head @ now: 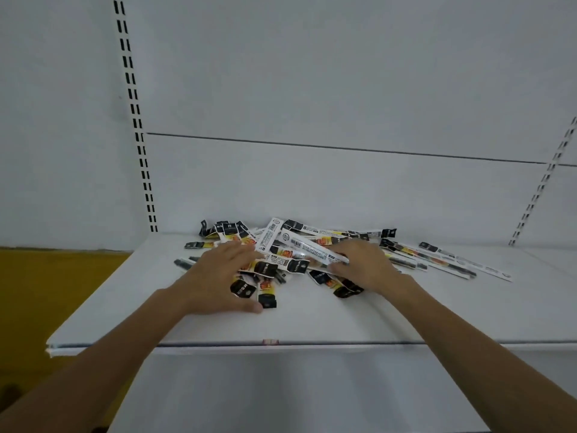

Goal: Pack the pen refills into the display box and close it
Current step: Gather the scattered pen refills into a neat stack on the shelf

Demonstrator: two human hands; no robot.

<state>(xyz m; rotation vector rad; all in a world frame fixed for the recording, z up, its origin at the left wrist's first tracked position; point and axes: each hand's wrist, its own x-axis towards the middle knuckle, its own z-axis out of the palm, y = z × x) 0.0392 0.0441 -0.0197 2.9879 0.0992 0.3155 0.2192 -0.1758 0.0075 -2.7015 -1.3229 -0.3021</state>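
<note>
Head view: a loose heap of pen refills [290, 254], each in a slim clear and white plastic sleeve with a black and yellow header tab, lies on a white metal shelf [312, 323] near its back wall. The left hand [218, 276] and the right hand [365, 264] lie palm down on the two flanks of the heap. The left fingers [240, 248] and right fingers [349, 246] are spread, nearly straight, and rest on the sleeves, grasping nothing. The heap lies between the hands, so an inward sweep from both sides looks the likely gathering move. The sleeves cross at many angles, though most long axes run roughly left to right. A few stray sleeves [437, 259] trail beyond the right hand, their long axes slanting from back left to front right; the right hand is nearer these. The black tabs [267, 267] bear a white mark that seems to read "M&G". The fine print on the white sleeves is too small to read. No display box is in view. A white slotted upright [137, 120] stands at back left.
</note>
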